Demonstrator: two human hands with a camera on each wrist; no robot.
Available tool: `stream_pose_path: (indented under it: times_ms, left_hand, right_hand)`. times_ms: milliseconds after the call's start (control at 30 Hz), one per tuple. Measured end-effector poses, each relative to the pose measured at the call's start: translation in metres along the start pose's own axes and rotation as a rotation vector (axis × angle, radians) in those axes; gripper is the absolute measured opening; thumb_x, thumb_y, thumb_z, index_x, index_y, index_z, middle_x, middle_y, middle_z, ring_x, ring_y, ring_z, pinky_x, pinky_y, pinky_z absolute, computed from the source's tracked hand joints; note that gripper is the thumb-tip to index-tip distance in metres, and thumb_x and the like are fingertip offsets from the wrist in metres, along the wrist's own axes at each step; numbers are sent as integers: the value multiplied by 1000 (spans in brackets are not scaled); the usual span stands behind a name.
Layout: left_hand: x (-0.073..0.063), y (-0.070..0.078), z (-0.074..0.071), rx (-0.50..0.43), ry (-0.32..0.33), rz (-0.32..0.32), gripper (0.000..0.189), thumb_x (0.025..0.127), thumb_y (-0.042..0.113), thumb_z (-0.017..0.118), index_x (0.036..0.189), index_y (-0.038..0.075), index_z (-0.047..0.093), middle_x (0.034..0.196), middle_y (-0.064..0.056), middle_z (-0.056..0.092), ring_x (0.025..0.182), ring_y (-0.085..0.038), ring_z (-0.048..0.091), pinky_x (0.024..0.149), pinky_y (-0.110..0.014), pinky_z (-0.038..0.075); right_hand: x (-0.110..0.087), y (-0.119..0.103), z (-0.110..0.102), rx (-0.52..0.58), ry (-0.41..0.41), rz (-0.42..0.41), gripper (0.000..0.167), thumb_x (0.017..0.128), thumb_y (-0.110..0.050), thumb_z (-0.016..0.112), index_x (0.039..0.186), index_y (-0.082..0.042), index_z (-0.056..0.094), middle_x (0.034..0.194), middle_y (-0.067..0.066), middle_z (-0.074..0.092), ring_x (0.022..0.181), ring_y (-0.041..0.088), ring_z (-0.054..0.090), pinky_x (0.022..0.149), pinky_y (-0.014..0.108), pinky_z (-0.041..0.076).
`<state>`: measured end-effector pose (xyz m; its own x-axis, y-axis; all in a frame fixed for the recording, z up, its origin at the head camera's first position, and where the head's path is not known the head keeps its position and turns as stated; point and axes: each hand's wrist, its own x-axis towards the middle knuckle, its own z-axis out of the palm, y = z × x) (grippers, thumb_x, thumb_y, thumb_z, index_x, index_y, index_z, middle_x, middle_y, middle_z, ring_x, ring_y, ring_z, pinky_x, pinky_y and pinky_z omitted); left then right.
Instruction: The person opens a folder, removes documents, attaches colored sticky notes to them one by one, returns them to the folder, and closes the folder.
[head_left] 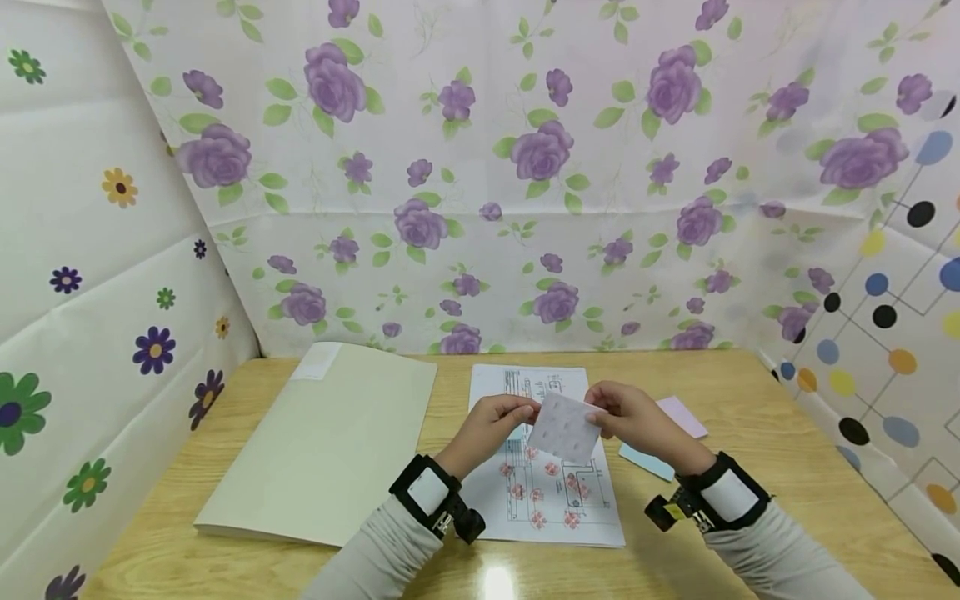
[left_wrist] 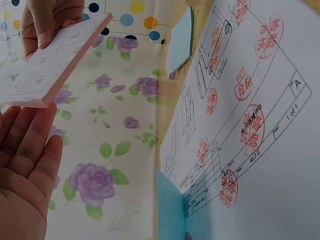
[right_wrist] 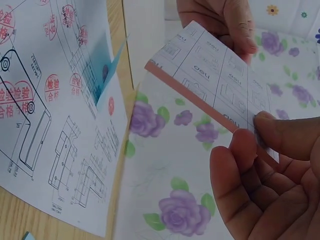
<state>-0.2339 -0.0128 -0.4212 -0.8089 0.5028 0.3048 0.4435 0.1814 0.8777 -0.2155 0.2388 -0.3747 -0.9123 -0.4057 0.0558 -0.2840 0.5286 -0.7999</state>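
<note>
Both hands hold a pad of sticky notes [head_left: 567, 427] above the drawing sheets. Its pink edge and printed backing [right_wrist: 210, 70] show in the right wrist view. My left hand [head_left: 491, 427] pinches one corner; in the left wrist view its fingers [left_wrist: 37, 135] lie along the pad's lower side, thumb hidden. My right hand [head_left: 637, 421] grips the opposite corner between thumb and fingers [right_wrist: 280, 135]. Beneath lie technical drawing sheets [head_left: 551, 529] with several red round stamps. A blue sticky note [left_wrist: 170, 210] stands up from the paper.
A large cream folder [head_left: 337, 433] with a white label lies left of the drawings. Right of them, partly behind my right forearm, are a pink pad [head_left: 684, 416] and a light blue pad [head_left: 647, 462]. Flowered and dotted cloth surrounds the wooden table [head_left: 787, 467].
</note>
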Motion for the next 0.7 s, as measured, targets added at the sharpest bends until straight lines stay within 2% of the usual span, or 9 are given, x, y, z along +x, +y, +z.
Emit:
stream_pose_path:
  times_ms: [100, 200, 300, 433, 500, 567, 700]
  left_hand:
    - [0, -1, 1, -21, -3, -19, 27, 104, 7, 56, 118, -11, 69, 113, -28, 72, 105, -38, 70, 90, -28, 60]
    - [1, -1, 1, -40, 4, -72, 25, 101, 8, 61, 116, -10, 70, 111, -27, 72, 99, -30, 72, 83, -20, 57]
    - [2, 0, 2, -71, -7, -144, 27, 100, 9, 63, 119, -9, 69, 109, -26, 73, 92, -17, 72, 85, -25, 59]
    - [3, 0, 1, -98, -71, -190, 30, 101, 6, 60, 125, -11, 67, 109, -26, 72, 86, -4, 66, 88, -34, 61]
    - [3, 0, 1, -96, -92, -190, 29, 101, 4, 59, 124, -11, 68, 110, -27, 72, 85, -3, 65, 86, -33, 61]
    - [3, 0, 1, -88, -87, -189, 27, 101, 3, 59, 122, -11, 69, 111, -27, 72, 85, -5, 66, 84, -30, 61]
    - [3, -1, 4, -84, 1, -217, 27, 100, 2, 59, 121, -12, 68, 114, -27, 70, 91, -16, 71, 83, -27, 61]
  right_hand:
    - [0, 2, 2, 5, 5, 13, 5, 101, 3, 54, 104, 6, 58, 88, 10, 64, 72, 15, 60, 62, 23, 50]
    - [0, 4, 4, 15, 5, 15, 6, 101, 3, 55, 105, 6, 58, 89, 11, 66, 75, 16, 63, 63, 22, 53]
    - [1, 6, 7, 23, 6, 11, 9, 101, 2, 56, 107, 7, 59, 91, 13, 67, 76, 15, 63, 64, 23, 53]
    - [3, 8, 10, 27, 15, 5, 11, 100, 2, 58, 108, 8, 61, 92, 13, 67, 73, 12, 59, 62, 22, 51]
    - [4, 9, 12, 21, 24, 6, 11, 100, 1, 58, 108, 8, 62, 91, 13, 67, 72, 11, 58, 62, 22, 50]
    - [6, 10, 13, 4, 40, 10, 12, 100, 1, 59, 109, 8, 63, 91, 14, 68, 71, 14, 58, 63, 23, 51]
    - [7, 9, 16, -59, 116, 41, 22, 99, -1, 61, 118, 10, 63, 101, 21, 69, 81, 25, 66, 69, 31, 57]
